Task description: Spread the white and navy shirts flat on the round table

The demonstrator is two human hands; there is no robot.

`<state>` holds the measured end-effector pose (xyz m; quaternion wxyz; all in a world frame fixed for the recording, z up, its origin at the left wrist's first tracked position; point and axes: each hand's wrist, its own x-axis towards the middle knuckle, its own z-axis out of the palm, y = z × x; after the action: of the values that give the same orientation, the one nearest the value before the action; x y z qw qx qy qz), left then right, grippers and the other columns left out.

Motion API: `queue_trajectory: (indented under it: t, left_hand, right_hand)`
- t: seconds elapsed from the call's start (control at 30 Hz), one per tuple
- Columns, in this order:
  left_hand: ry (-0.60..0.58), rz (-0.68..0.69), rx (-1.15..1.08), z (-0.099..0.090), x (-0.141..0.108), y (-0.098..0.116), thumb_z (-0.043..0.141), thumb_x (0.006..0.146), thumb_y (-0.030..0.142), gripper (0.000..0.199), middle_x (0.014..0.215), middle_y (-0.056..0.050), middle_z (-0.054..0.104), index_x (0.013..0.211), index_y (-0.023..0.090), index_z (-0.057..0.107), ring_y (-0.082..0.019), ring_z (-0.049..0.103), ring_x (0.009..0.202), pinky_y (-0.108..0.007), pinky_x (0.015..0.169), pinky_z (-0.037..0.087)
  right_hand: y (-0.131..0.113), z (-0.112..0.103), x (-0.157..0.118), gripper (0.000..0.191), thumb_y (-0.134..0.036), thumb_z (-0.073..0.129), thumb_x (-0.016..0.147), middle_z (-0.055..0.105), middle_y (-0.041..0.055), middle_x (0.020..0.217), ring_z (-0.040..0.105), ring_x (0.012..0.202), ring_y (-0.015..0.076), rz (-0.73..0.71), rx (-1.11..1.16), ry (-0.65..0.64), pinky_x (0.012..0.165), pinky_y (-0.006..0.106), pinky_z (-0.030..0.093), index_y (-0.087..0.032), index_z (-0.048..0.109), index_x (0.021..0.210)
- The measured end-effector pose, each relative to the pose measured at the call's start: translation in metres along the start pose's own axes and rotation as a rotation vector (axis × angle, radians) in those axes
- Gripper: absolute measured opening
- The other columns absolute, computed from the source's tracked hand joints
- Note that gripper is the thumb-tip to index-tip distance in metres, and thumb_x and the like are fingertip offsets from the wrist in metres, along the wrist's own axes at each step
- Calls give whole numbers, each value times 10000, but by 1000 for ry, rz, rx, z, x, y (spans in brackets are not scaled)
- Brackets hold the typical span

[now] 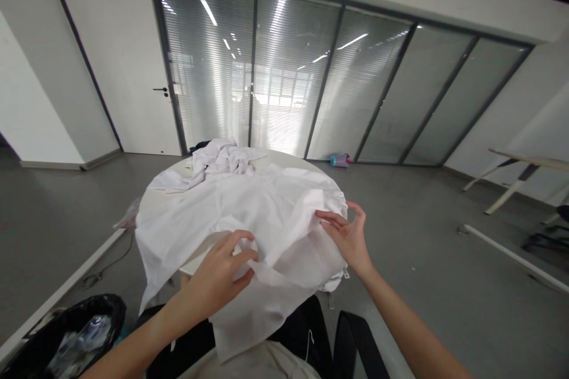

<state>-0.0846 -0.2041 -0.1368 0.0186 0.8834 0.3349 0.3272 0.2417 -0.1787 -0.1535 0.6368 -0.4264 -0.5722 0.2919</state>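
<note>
A crumpled white cloth garment (249,219), probably a shirt, is spread over a round white table (293,157) and hangs past its near edge. My left hand (220,269) has its fingers curled into a fold of this cloth near the table's front. My right hand (347,237) lies at the cloth's right edge, fingers on a raised fold and thumb lifted apart. Behind them, a second heap of white cloth (222,158) sits at the table's far side.
A black-lined bin (75,334) holding plastic waste stands at lower left. Black seat backs or bags (311,331) lie just below the table. A blue and pink bottle (340,160) lies on the grey floor by the glass wall (288,71). A folding table (520,172) stands at right.
</note>
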Motion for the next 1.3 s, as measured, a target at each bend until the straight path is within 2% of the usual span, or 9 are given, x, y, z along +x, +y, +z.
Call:
queue_trajectory:
  t: [0.1, 0.17, 0.3, 0.47, 0.67, 0.87, 1.0, 1.2, 1.3]
  left_hand:
    - [169, 54, 105, -6, -9, 23, 708, 768, 174, 308, 1108, -99, 559, 1060, 268, 685, -282, 543, 994, -434, 853, 483]
    - [114, 212, 56, 0, -8, 45, 717, 809, 260, 380, 1135, -97, 576, 1181, 262, 643, -277, 532, 1045, -419, 890, 466]
    - [-225, 371, 99, 47, 19, 73, 659, 886, 349, 489, 1196, -111, 610, 1319, 161, 533, -256, 553, 1086, -391, 906, 468]
    - [-216, 306, 184, 99, 53, 62, 538, 921, 129, 117, 980, -79, 637, 993, 152, 628, -236, 619, 873, -398, 791, 495]
    - [141, 179, -406, 37, 49, 58, 477, 967, 105, 136, 989, -69, 621, 1049, 185, 550, -179, 607, 877, -305, 775, 494]
    - [301, 247, -795, -9, 31, 61, 460, 972, 84, 170, 994, -85, 612, 1083, 184, 543, -168, 597, 925, -291, 800, 498]
    - [45, 379, -842, -33, 15, 51, 480, 989, 141, 188, 1026, -127, 644, 1151, 179, 566, -187, 628, 948, -307, 824, 530]
    - [-281, 442, -884, -86, -8, 20, 494, 1009, 257, 173, 914, -96, 717, 1068, 240, 656, -202, 692, 905, -335, 861, 542]
    - [-367, 494, -796, -99, -22, 5, 536, 988, 326, 177, 833, -63, 731, 987, 278, 706, -201, 709, 855, -317, 873, 543]
  right_hand:
    - [14, -2, -3, 373, -338, 670, 891, 686, 53, 1143, 641, 1155, 224, -174, -192, -101, 997, 472, 523, -315, 428, 1174]
    - [23, -2, -4, 211, -307, 609, 923, 634, 83, 1255, 579, 1243, 243, -246, -404, -164, 1043, 487, 489, -285, 559, 1127]
    - [32, -1, 2, 329, -258, 544, 932, 519, 91, 1412, 466, 1351, 267, -340, -712, -220, 1134, 504, 396, -294, 619, 1251]
    - [42, -14, 18, 519, -358, 624, 895, 443, 122, 1451, 431, 1358, 316, -311, -953, -223, 1118, 559, 385, -299, 534, 1402]
    - [36, -49, 28, 612, -486, 671, 869, 309, 115, 1537, 307, 1446, 324, -345, -918, -368, 1161, 549, 324, -324, 509, 1437]
    - [25, -59, 21, 458, -533, 682, 846, 519, 126, 1340, 530, 1267, 279, -338, -647, -121, 1032, 467, 488, -275, 667, 1224]
    - [9, -65, 4, 231, -455, 632, 890, 665, 73, 960, 667, 911, 199, -296, -528, 49, 752, 328, 579, -238, 713, 886]
    - [-42, -117, -33, 205, -464, 734, 800, 711, 51, 835, 680, 774, 205, -284, -545, 199, 709, 329, 572, -272, 707, 867]
    - [-66, -143, -56, 200, -488, 772, 758, 709, 53, 756, 684, 693, 222, -143, -525, 0, 617, 320, 576, -295, 720, 756]
